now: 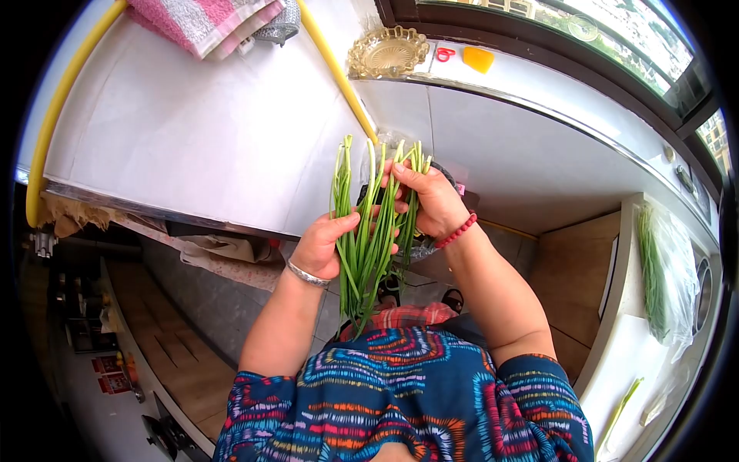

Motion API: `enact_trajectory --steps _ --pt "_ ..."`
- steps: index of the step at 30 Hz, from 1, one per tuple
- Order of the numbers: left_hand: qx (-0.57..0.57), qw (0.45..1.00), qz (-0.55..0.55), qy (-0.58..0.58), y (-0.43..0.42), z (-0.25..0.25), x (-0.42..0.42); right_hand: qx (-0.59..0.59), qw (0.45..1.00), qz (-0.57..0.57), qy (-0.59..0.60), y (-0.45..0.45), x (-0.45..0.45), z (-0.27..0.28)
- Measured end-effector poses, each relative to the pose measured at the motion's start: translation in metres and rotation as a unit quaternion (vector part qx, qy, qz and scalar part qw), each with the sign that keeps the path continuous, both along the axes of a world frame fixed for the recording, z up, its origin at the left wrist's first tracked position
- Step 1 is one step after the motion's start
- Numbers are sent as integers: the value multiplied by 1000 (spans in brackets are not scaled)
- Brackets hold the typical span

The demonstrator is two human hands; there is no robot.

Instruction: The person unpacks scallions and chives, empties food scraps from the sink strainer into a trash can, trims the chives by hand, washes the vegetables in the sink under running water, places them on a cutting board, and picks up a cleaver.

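A loose bunch of long green Chinese chives (369,254) hangs in front of my body, pale stem ends up and leaf tips down. My left hand (323,242), with a silver bangle at its wrist, is closed round the bunch from the left side. Its thumb lies across the stalks. My right hand (433,199), wearing a red bead bracelet, pinches several stalks near their pale ends. Some fingers of both hands are hidden behind the leaves. Below and behind the chives a dark-rimmed container is partly visible, mostly covered by my hands.
More chives (650,269) lie beside a clear plastic bag (679,285) on the right counter, with loose stalks (620,416) nearer. On the ledge are a glass dish (387,52), red scissors handles (445,54) and a yellow piece (477,58). Pink towel (204,23) hangs upper left.
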State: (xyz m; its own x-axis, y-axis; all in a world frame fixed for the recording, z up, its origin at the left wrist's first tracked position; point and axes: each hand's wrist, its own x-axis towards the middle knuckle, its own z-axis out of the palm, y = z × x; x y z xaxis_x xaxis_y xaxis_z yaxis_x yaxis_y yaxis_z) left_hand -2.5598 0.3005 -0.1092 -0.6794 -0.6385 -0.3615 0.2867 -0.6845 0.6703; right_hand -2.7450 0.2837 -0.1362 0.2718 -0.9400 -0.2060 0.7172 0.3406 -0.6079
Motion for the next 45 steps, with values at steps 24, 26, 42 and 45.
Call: enact_trajectory --steps 24,26,42,45 --pt "-75 984 86 -140 1 1 -3 -101 971 21 215 12 25 -3" --pt "-80 983 76 -146 2 4 -4 -115 964 14 238 13 25 -2" --pt "-80 986 42 -143 4 15 -5 -94 964 17 247 14 20 -1" --pt "-82 986 52 -138 4 15 -5 -118 958 13 262 18 19 4"
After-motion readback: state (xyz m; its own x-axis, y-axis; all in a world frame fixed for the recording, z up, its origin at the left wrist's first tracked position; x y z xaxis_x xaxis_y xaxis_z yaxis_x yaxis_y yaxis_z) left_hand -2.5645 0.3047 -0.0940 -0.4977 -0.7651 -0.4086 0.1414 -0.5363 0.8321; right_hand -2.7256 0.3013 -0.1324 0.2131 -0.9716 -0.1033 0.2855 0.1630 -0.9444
